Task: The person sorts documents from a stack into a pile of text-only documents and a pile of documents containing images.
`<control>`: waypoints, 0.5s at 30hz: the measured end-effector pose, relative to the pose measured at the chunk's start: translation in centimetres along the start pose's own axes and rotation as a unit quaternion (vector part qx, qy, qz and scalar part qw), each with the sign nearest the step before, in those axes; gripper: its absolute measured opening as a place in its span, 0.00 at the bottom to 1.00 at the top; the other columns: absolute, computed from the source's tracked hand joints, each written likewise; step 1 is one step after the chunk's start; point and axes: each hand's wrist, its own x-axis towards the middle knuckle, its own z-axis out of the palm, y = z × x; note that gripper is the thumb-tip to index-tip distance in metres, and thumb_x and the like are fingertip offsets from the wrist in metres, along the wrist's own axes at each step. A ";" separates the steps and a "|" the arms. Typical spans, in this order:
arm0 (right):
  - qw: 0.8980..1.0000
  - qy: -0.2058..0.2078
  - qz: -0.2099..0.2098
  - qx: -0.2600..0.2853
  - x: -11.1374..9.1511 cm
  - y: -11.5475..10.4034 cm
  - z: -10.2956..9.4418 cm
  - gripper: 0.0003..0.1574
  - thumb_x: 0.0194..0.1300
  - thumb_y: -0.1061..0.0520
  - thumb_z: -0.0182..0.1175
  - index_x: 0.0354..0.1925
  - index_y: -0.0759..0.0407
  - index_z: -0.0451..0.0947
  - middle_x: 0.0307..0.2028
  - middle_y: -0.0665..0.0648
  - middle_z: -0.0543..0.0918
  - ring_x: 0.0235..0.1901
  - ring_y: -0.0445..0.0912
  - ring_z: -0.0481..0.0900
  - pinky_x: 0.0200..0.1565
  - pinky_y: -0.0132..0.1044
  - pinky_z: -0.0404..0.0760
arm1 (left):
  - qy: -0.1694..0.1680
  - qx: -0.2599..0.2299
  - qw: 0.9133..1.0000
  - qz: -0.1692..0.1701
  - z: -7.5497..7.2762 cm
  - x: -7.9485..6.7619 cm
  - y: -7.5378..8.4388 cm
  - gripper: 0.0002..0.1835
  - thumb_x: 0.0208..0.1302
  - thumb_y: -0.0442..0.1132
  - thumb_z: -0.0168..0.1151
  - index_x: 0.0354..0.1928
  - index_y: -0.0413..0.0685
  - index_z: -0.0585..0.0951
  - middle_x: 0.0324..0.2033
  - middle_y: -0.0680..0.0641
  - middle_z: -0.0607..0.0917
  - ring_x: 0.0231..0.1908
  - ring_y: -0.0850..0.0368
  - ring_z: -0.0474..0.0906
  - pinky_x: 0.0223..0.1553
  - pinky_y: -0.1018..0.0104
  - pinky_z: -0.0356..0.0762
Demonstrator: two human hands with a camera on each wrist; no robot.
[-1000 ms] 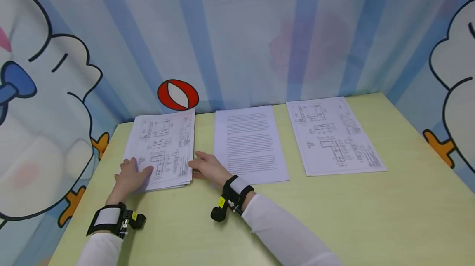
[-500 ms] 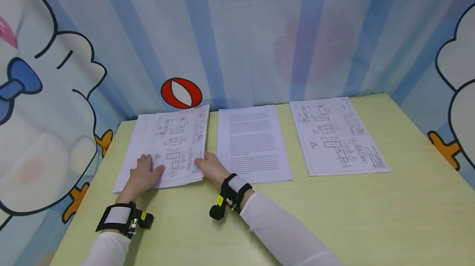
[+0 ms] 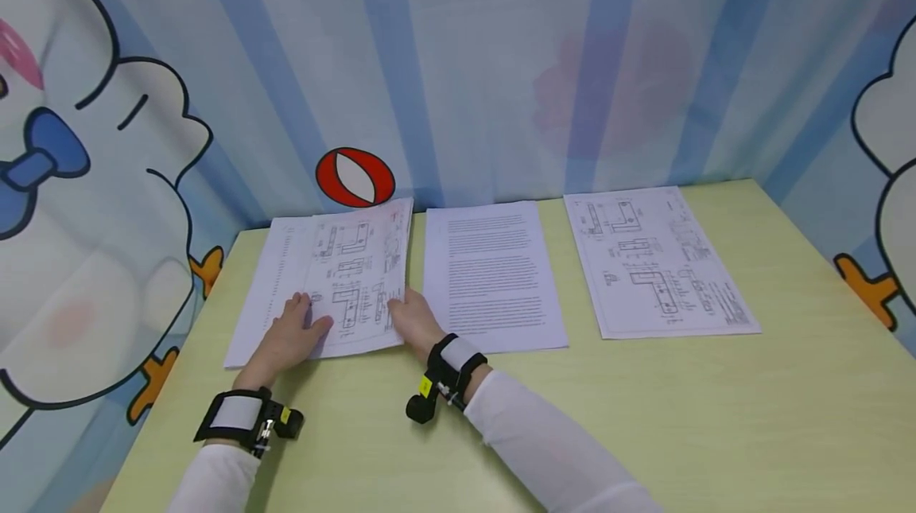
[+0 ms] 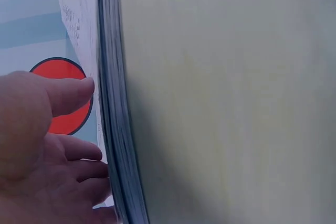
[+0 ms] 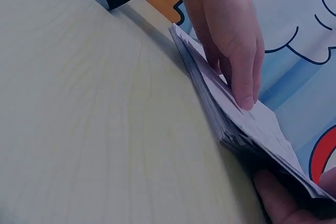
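On the left of the table lies a stack of paper [image 3: 246, 322]. Its upper sheets, printed with a technical drawing [image 3: 358, 290], sit shifted to the right over the rest. My left hand [image 3: 284, 338] rests on the sheets near the front edge, fingers spread, as the right wrist view also shows. My right hand [image 3: 415, 322] pinches the right edge of these drawing sheets, thumb on top and fingers beneath. That edge is raised a little off the stack in the right wrist view, where fingers [image 5: 275, 198] show under it.
A stack of text pages [image 3: 494, 282] lies in the middle, close to my right hand. Farther right is another stack of drawing sheets [image 3: 658, 258]. A striped curtain [image 3: 487, 68] stands along the table's back edge. Bare wood table [image 3: 608, 417] extends in front.
The upper drawing sheets have slid right, uncovering a page at the left of the stack. My left hand has moved right with them; my right hand has taken hold of their right edge.
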 end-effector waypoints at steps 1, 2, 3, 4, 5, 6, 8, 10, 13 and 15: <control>1.000 0.007 0.004 -0.002 -0.1 -0.1 -0.1 0.22 0.69 0.57 0.39 0.58 0.61 0.66 0.43 0.57 0.79 0.40 0.43 0.76 0.41 0.35 0.73 | 0.002 -0.007 1.000 -0.001 0.0 0.0 0.0 0.39 0.68 0.51 0.44 0.68 0.33 0.41 0.68 0.31 0.38 0.66 0.36 0.31 0.63 0.38 0.36; 1.000 0.012 0.007 -0.001 -0.1 -0.2 -0.2 0.22 0.69 0.56 0.39 0.56 0.61 0.68 0.42 0.57 0.79 0.39 0.44 0.76 0.40 0.35 0.73 | 0.004 -0.009 1.000 0.000 0.0 0.1 0.0 0.39 0.68 0.51 0.44 0.68 0.33 0.41 0.68 0.31 0.39 0.66 0.36 0.31 0.64 0.38 0.36; 1.000 0.017 0.013 0.001 -0.2 -0.4 -0.3 0.22 0.69 0.56 0.38 0.55 0.62 0.69 0.41 0.57 0.79 0.39 0.44 0.76 0.39 0.35 0.73 | 0.008 -0.011 1.000 0.002 0.1 0.2 0.1 0.39 0.68 0.51 0.44 0.68 0.33 0.42 0.68 0.31 0.40 0.66 0.37 0.32 0.64 0.39 0.37; 1.000 0.023 0.018 0.000 -0.3 -0.5 -0.5 0.22 0.68 0.55 0.38 0.53 0.61 0.70 0.40 0.57 0.79 0.38 0.45 0.76 0.37 0.35 0.73 | 0.011 -0.013 1.000 0.002 0.1 0.2 0.1 0.39 0.68 0.51 0.44 0.68 0.33 0.42 0.68 0.31 0.40 0.67 0.37 0.32 0.64 0.40 0.37; 0.999 0.027 0.021 0.003 -0.4 -0.6 -0.6 0.21 0.68 0.55 0.38 0.52 0.61 0.71 0.39 0.57 0.79 0.37 0.45 0.76 0.36 0.35 0.73 | 0.014 -0.012 1.000 0.001 0.1 0.2 0.2 0.39 0.68 0.51 0.44 0.68 0.33 0.43 0.68 0.31 0.41 0.67 0.37 0.33 0.64 0.40 0.37; 0.999 0.031 0.025 0.010 -0.4 -0.8 -0.8 0.22 0.68 0.55 0.38 0.52 0.61 0.71 0.39 0.57 0.79 0.37 0.45 0.76 0.36 0.35 0.74 | 0.016 -0.011 1.000 -0.001 0.1 0.3 0.3 0.39 0.68 0.51 0.44 0.68 0.33 0.43 0.68 0.31 0.41 0.67 0.38 0.33 0.65 0.40 0.38; 0.999 0.037 0.029 0.021 -0.5 -0.9 -1.2 0.21 0.68 0.55 0.38 0.52 0.61 0.72 0.39 0.58 0.79 0.36 0.46 0.76 0.35 0.35 0.74 | 0.021 -0.007 1.000 -0.007 0.1 0.3 0.5 0.39 0.68 0.51 0.44 0.68 0.33 0.43 0.68 0.31 0.42 0.67 0.38 0.34 0.65 0.41 0.39; 0.998 0.048 0.028 0.024 -0.6 -0.9 -1.6 0.21 0.67 0.55 0.38 0.52 0.60 0.72 0.38 0.58 0.79 0.36 0.45 0.75 0.35 0.35 0.73 | 0.024 -0.003 1.000 -0.011 0.1 0.3 0.7 0.39 0.68 0.51 0.44 0.68 0.32 0.44 0.68 0.30 0.43 0.67 0.37 0.35 0.65 0.41 0.39; 0.997 0.065 0.022 0.044 -0.7 -0.9 -2.2 0.21 0.66 0.57 0.40 0.52 0.61 0.71 0.39 0.57 0.79 0.36 0.45 0.75 0.36 0.34 0.72 | 0.030 0.003 0.999 -0.016 0.1 0.3 0.9 0.38 0.68 0.50 0.45 0.67 0.32 0.45 0.68 0.29 0.44 0.67 0.36 0.36 0.64 0.40 0.40; 0.996 0.072 0.019 0.057 -0.8 -0.9 -2.6 0.20 0.65 0.59 0.41 0.52 0.61 0.71 0.39 0.58 0.78 0.37 0.46 0.75 0.36 0.35 0.73 | 0.035 0.006 0.999 -0.018 0.1 0.3 1.0 0.38 0.68 0.51 0.44 0.67 0.32 0.46 0.68 0.29 0.44 0.66 0.36 0.36 0.64 0.40 0.41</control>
